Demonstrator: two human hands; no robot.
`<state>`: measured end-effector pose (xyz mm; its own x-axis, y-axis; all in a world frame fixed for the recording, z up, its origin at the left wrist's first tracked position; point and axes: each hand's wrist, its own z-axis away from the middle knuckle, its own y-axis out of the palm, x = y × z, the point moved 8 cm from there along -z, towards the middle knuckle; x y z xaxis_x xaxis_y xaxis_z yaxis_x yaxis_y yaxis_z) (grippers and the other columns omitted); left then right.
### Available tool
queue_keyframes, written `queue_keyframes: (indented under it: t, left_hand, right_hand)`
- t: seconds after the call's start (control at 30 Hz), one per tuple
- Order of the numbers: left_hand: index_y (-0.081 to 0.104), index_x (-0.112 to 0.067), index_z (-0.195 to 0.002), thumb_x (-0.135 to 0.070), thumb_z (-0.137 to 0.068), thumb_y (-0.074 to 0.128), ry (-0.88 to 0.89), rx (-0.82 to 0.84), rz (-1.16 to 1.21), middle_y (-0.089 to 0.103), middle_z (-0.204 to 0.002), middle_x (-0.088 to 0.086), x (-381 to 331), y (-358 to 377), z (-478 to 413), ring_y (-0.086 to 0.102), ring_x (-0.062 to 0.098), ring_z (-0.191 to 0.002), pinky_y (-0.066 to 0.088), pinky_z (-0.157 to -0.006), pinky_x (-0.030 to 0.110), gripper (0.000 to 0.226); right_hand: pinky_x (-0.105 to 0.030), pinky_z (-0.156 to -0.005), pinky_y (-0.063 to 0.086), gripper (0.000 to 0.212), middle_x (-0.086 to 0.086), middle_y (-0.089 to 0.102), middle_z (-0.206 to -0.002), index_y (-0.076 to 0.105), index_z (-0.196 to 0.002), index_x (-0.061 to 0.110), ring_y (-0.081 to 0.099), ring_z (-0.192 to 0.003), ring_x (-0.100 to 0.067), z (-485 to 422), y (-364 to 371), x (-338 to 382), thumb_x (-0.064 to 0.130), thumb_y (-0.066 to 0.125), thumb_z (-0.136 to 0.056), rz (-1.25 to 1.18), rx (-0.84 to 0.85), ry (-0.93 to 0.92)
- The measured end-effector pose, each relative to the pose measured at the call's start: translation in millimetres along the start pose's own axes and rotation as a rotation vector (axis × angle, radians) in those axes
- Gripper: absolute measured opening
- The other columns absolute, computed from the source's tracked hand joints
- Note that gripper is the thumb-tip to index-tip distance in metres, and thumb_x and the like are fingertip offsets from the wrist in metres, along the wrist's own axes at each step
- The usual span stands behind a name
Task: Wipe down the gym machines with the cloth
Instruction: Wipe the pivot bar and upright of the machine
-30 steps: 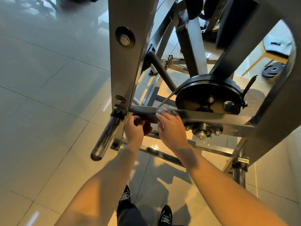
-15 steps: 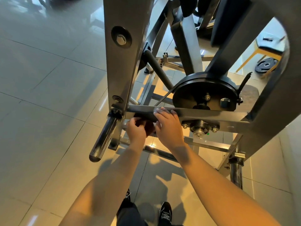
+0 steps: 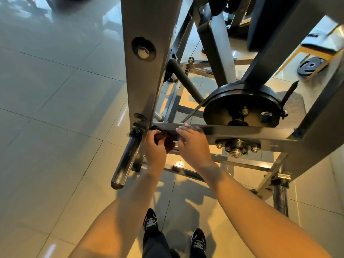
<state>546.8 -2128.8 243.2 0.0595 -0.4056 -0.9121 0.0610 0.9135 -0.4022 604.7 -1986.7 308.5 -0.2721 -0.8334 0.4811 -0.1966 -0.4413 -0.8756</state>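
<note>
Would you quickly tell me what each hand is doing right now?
Left hand: closed around the cloth.
Right hand: open, resting on the bar.

Cloth point(image 3: 165, 141) under crossbar point(image 3: 232, 130), between hands.

- Cloth point(image 3: 168, 144): largely hidden behind left hand point(image 3: 154, 148), only a dark bunch showing
- Right hand point(image 3: 193, 146): fingertips point(image 3: 183, 127) blurred on crossbar point(image 3: 242, 131)
- Upright point(image 3: 147, 71): cut off at top edge

My black shoes point(image 3: 150, 223) stand at six o'clock on the glossy tiled floor point(image 3: 46, 108). Weight plates point(image 3: 310, 67) lie at two o'clock.
</note>
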Motion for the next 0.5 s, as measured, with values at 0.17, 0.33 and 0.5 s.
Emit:
queue_keyframes:
  t: [0.17, 0.33, 0.5]
  left_hand:
    - [0.059, -0.020, -0.132, -0.018, -0.104, 0.053, 0.138, 0.043, -0.017, 0.060, -0.137, -0.001, -21.7, 1.1, -1.1, 0.049, 0.013, -0.129, 0.045, -0.108, 0.033, 0.028]
    - [0.055, -0.022, -0.138, -0.020, -0.107, 0.048, 0.217, 0.183, -0.155, 0.060, -0.135, 0.001, -27.0, 2.5, -6.7, 0.051, 0.017, -0.129, 0.047, -0.107, 0.033, 0.032]
    - [0.051, -0.023, -0.143, -0.022, -0.109, 0.043, 0.108, 0.312, -0.095, 0.063, -0.134, -0.001, -32.1, 2.0, -11.5, 0.056, 0.019, -0.128, 0.042, -0.099, 0.023, 0.035]
  right_hand:
    - [-0.036, -0.121, 0.023, 0.036, 0.001, 0.065, -0.135, 0.067, -0.131, 0.017, 0.049, -0.138, -0.015, 3.6, -4.9, 6.1, 0.013, 0.061, -0.096, 0.055, -0.065, -0.065]
    - [-0.036, -0.118, 0.028, 0.034, 0.000, 0.069, -0.130, 0.070, -0.126, 0.016, 0.054, -0.133, -0.017, 4.8, -6.3, 8.3, 0.011, 0.063, -0.093, 0.075, -0.138, -0.078]
    - [-0.036, -0.124, 0.018, 0.040, 0.004, 0.061, -0.141, 0.062, -0.138, 0.021, 0.043, -0.143, -0.013, 3.2, 0.7, 6.7, 0.015, 0.058, -0.098, 0.082, -0.018, -0.050]
